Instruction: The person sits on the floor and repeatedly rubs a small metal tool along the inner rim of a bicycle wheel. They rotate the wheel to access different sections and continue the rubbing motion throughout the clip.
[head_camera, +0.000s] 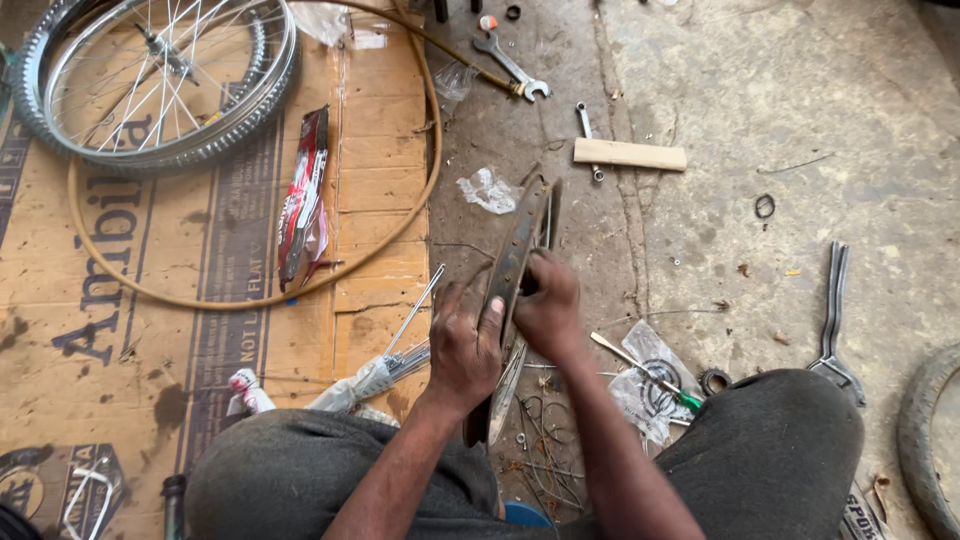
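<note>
The head camera looks steeply down, close over the person's knees, onto a concrete floor.

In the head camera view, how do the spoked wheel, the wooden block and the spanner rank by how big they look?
1. Spoked wheel, clearly largest.
2. Wooden block and spanner: alike in length, too close to rank.

I see a bicycle repair workshop floor: a spoked wheel on flattened cardboard, spanners, loose spokes, bare concrete.
</note>
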